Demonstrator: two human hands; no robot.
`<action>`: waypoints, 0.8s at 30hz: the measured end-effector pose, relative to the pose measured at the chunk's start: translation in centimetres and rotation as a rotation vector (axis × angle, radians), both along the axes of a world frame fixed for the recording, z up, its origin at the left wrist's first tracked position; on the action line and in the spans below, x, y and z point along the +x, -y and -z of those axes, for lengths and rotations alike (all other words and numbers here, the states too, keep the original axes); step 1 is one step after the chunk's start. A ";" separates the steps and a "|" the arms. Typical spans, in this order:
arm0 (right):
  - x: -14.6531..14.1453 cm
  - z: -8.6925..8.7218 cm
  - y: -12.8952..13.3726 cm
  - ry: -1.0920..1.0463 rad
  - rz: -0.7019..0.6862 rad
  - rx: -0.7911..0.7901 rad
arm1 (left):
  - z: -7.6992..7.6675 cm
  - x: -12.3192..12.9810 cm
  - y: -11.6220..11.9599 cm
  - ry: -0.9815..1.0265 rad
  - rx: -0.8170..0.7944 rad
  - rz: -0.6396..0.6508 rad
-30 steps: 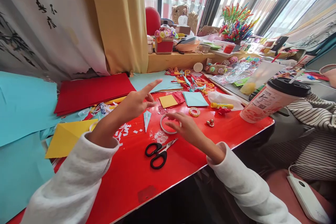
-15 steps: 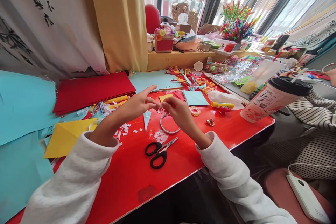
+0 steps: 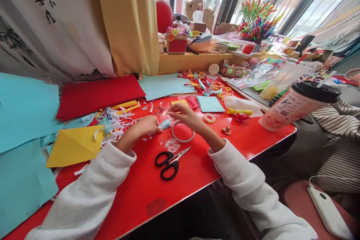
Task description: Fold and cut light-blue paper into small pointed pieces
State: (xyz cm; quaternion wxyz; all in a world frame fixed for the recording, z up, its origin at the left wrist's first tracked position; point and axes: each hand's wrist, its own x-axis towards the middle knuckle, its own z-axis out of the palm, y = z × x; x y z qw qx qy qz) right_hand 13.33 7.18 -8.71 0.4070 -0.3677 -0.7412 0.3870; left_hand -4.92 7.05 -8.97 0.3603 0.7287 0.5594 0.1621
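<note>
My left hand [image 3: 148, 125] is low over the table with its fingers closed at the near edge of a small folded light-blue paper [image 3: 165, 124], which looks lifted and tilted. My right hand [image 3: 184, 115] is just to the right, thumb and fingertips brought together; anything between them is too small to make out. Below the right hand lies a pale ring-shaped roll [image 3: 182, 137], flat on the table. Nearer to me rest black-handled scissors [image 3: 171, 163], blades pointing right. Whitish shreds [image 3: 172, 144] lie between the scissors and the folded paper.
Paper scraps [image 3: 118, 129], a yellow sheet [image 3: 75, 145] and red sheets [image 3: 101, 93] cover the left. Light-blue squares [image 3: 210, 104], a yellow glue stick [image 3: 239, 111] and a tall lidded cup [image 3: 295, 105] stand or lie right. A person in a striped sleeve [image 3: 337, 120] sits beyond the cup.
My left hand has moved down and away from the right hand, onto the folded light-blue paper, which has shifted right. My right hand remains near the same place, fingertips still together.
</note>
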 end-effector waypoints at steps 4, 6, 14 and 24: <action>0.4 0.3 0.2 -0.054 0.050 -0.047 | -0.3 -0.2 -0.6 -0.013 -0.036 0.012; 0.4 0.1 0.5 -0.146 0.076 -0.080 | -0.7 0.0 -0.7 0.111 -0.037 0.029; 0.3 0.1 0.6 -0.431 0.016 -0.276 | -2.0 1.0 0.3 0.400 -0.103 0.064; 0.4 -0.4 0.9 -0.430 0.050 -0.256 | -1.8 1.8 0.9 0.604 -0.127 -0.097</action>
